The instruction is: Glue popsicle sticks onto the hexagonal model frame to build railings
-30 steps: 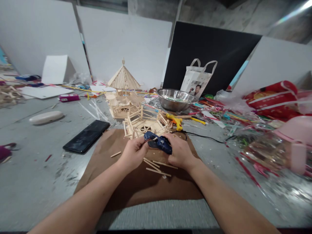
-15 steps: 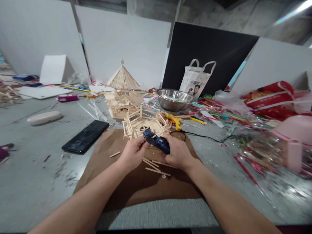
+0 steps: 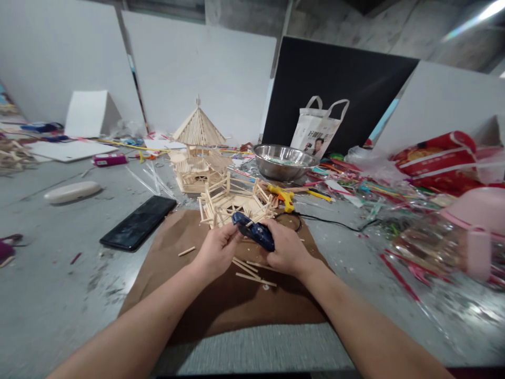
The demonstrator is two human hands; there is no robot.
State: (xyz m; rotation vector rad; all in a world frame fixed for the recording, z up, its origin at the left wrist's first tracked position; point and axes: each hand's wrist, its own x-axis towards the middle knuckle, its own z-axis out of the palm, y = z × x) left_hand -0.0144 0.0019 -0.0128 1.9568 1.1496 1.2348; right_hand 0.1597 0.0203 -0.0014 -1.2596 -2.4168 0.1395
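In my right hand is a dark blue hand tool, gripped near its right end; its exact kind is unclear. My left hand is closed in a pinch at the tool's left end. A pale bit of wooden stick shows at the tool, and the rest of it is hidden by the fingers. Just beyond both hands stands a railed platform of thin wooden sticks. Several loose sticks lie below the hands on a brown sheet.
A roofed stick pavilion stands behind the platform. A yellow glue gun with a black cord lies to the right, near a steel bowl. A black phone lies left. Plastic wrappings and a pink container crowd the right side.
Both hands keep hold at nearly the same spot. The blue tool has shifted very slightly downward; nothing has been let go.
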